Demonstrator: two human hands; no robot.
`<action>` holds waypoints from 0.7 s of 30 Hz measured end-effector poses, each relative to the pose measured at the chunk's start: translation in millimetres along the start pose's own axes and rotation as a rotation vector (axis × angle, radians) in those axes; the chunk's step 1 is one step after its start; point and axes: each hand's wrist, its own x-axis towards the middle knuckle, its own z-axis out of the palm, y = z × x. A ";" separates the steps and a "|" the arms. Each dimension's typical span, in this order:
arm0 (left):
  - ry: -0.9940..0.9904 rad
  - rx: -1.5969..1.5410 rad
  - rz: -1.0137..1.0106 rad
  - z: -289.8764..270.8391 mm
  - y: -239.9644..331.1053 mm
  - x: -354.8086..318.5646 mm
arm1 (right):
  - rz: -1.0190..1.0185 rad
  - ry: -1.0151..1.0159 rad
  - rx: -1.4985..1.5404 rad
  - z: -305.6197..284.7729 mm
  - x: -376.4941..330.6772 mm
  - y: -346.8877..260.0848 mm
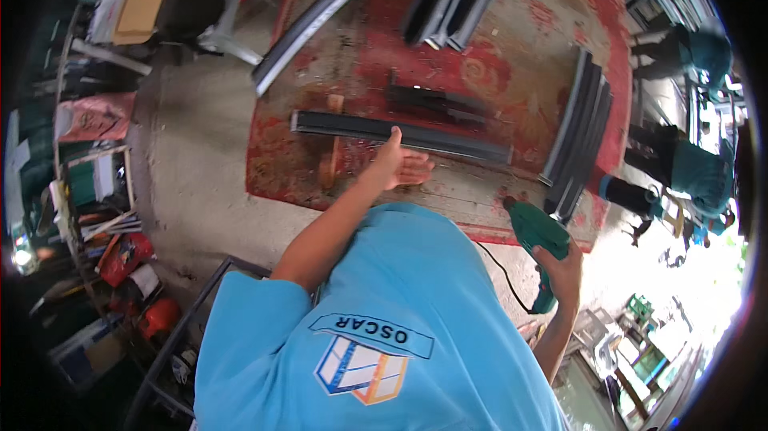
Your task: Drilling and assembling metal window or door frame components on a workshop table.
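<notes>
A long, straight, dark-grey metal-looking bar (460, 143) lies across the worn, red-patterned tabletop (552, 15), a strip of scuffed board between it and the near edge. The left hand (406, 168) is spread, thumb over the bar; I can't tell if they touch. The right hand (562, 264) is wrapped around a green power drill (538, 228) by the near-right edge, beside stacked dark bars (578, 123). The light-blue cloth shirt (448, 271) bears a lettered strip (372, 335).

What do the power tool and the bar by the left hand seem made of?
The power tool looks plastic-bodied: smooth, moulded, green. The bar is perhaps coated metal, given its straight edges and dark, faintly shiny finish; plastic remains possible.
</notes>
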 end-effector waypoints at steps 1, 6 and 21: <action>-0.028 0.201 0.001 -1.5 3.0 -7.9 | 0.014 0.004 0.008 -1.5 4.1 3.1; 0.163 1.164 0.520 29.8 12.0 -48.0 | -0.094 0.004 -0.007 -8.4 27.1 -1.4; 0.393 2.122 1.049 46.4 20.6 25.7 | -0.133 -0.052 -0.254 -28.1 88.2 -59.8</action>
